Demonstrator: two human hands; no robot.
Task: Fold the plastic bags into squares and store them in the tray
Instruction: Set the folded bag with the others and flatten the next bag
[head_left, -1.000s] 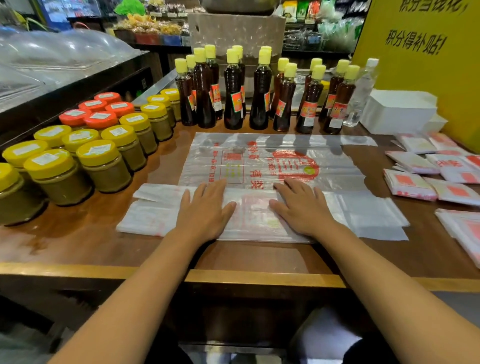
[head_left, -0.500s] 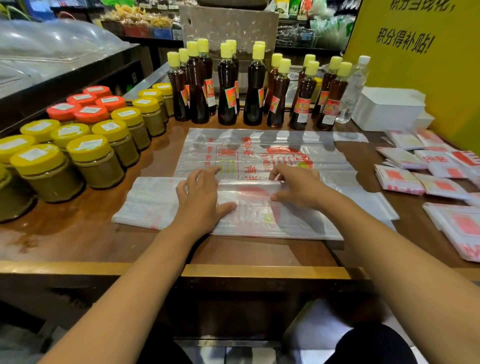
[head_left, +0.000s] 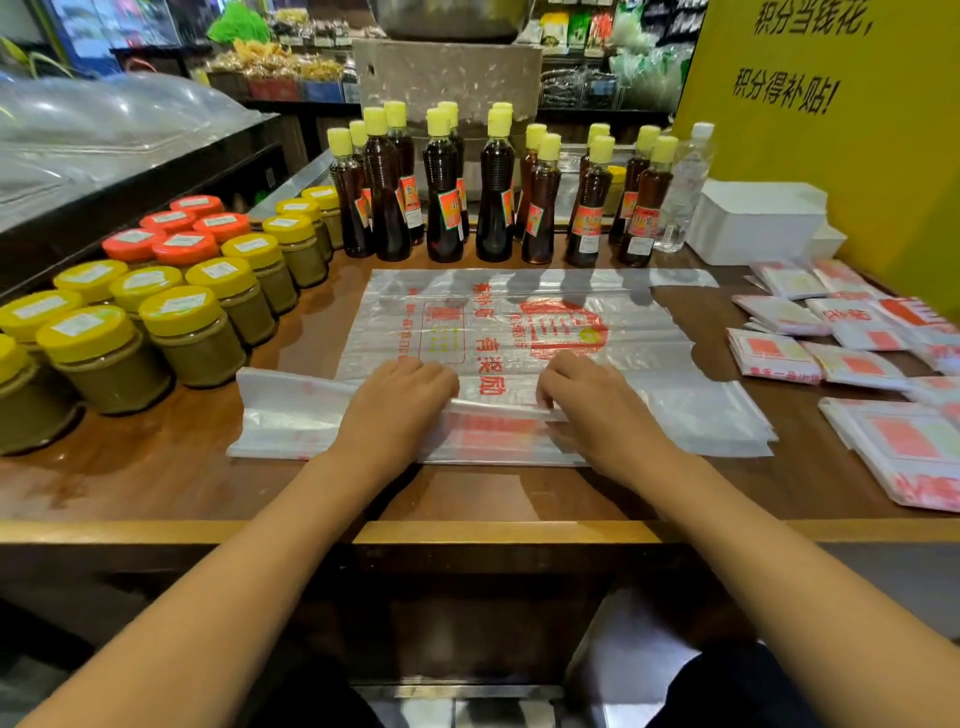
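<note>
A clear plastic bag with red print (head_left: 519, 322) lies flat on the wooden counter (head_left: 156, 467). Its near part is folded into a long strip (head_left: 291, 415) running left to right. My left hand (head_left: 392, 405) and my right hand (head_left: 597, 410) sit side by side on that strip, fingers curled over its far folded edge and pinching it, lifting the edge slightly. Several bags folded into squares (head_left: 774, 356) lie on the counter at the right. A white tray (head_left: 753, 228) stands at the back right.
Yellow-lidded jars (head_left: 192, 332) and red-lidded jars (head_left: 182, 244) crowd the left side. Dark bottles with yellow caps (head_left: 493, 192) line the back, with a clear water bottle (head_left: 685, 192) beside them. A yellow sign (head_left: 831, 130) rises at the right.
My hands went from pressing flat on the folded strip to curling over its far edge and pinching it; the edge now lifts a little off the bag.
</note>
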